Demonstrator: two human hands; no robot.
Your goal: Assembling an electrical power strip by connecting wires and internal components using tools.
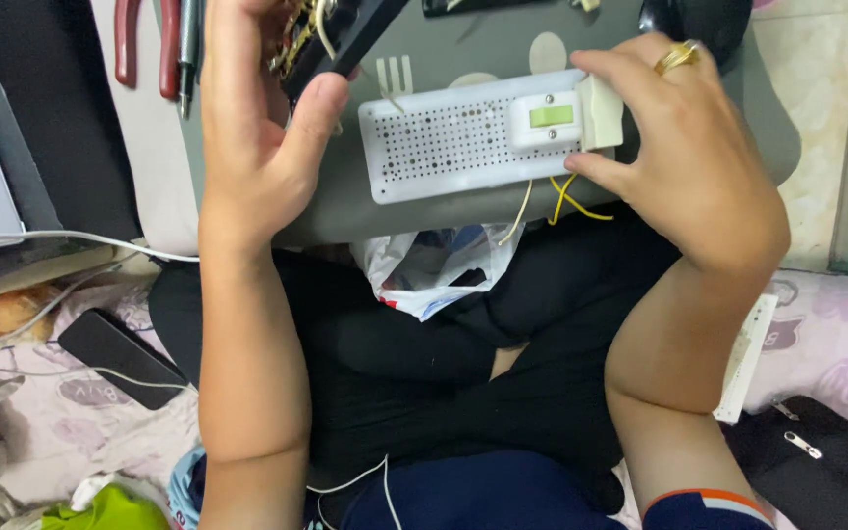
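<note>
The right hand (699, 157) pinches the white perforated box (463, 137) by its end, steadying it on the grey tabletop (424, 221); the left hand (257, 128) clasps a dark wired part (331, 34), perhaps a circuit board.

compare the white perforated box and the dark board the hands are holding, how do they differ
The white box is pale plastic, dotted with small holes, with a green window; the dark board is black with wires and metal parts on it. The box lies flat across the grey table, fully in view; the board is tilted and partly cut off. The right hand grips the box's end, the left hand the board. Both have wires attached.
</note>
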